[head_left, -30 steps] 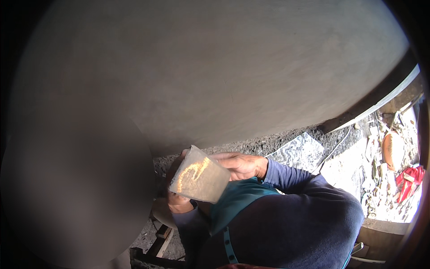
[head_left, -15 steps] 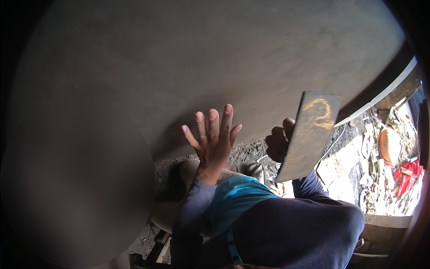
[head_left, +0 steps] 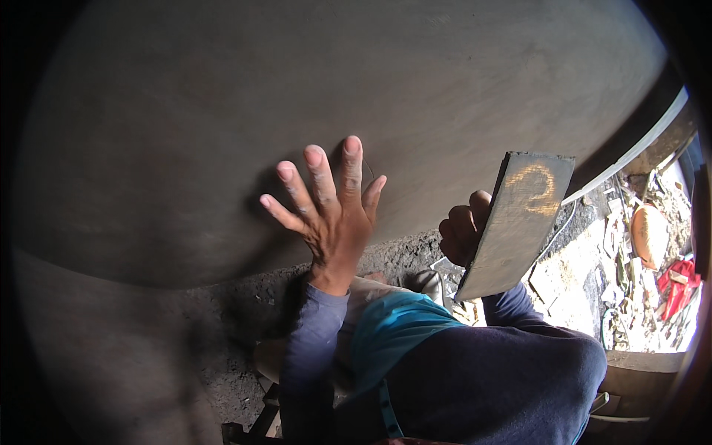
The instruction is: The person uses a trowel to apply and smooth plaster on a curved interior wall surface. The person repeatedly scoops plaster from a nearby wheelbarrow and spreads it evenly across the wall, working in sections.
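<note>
A huge smooth grey surface (head_left: 222, 111) with a curved lower edge fills the upper part of the head view. My left hand (head_left: 337, 215) is laid over it near that edge, fingers spread and pale at the tips. Whether the whole palm touches cannot be told. To its right, my right hand (head_left: 463, 230) is closed behind a dark rectangular board that looks like a plastering float (head_left: 512, 237). The float is tilted upright, apart from the grey surface, with a worn yellowish mark near its top. Its handle, if any, is hidden by the board.
Rough dark ground (head_left: 252, 304) runs below the curved edge. At the right, in bright light, lie scattered scraps, a rounded orange-brown object (head_left: 650, 237) and a red cloth-like piece (head_left: 676, 288). My blue-clad legs (head_left: 408, 322) are close beneath my hands.
My left hand has moved left and up over the grey surface, still spread. The float in my right hand has shifted slightly right. A blurred patch at lower left is gone, showing ground there.
</note>
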Motion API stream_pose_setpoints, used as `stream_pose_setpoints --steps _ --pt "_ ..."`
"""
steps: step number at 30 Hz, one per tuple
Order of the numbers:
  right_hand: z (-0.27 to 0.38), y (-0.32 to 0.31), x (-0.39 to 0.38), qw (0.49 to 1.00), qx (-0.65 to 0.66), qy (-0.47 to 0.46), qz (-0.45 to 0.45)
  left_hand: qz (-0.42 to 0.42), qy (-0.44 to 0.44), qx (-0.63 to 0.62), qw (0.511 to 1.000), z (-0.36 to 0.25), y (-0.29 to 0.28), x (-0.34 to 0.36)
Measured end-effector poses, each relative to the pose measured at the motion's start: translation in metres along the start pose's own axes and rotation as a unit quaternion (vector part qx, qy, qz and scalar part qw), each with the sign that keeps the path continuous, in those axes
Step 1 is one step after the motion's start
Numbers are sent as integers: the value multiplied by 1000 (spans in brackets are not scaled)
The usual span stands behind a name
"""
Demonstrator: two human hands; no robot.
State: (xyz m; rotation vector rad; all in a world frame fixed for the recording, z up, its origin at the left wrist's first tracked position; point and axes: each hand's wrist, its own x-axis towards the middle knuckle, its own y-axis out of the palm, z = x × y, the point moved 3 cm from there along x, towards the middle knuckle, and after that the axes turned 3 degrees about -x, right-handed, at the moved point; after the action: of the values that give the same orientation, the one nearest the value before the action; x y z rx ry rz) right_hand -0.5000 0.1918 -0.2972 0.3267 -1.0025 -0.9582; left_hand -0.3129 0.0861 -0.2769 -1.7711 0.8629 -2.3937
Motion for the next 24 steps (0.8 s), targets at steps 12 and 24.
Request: stream_pose_setpoints --steps 12,24 --pt "-14 -11 -1 997 34 -16 -68 63 11 -47 997 -10 28 -67" --pt "4 -17 -27 890 2 -35 -455 73 -5 -49 996 -19 26 -69"
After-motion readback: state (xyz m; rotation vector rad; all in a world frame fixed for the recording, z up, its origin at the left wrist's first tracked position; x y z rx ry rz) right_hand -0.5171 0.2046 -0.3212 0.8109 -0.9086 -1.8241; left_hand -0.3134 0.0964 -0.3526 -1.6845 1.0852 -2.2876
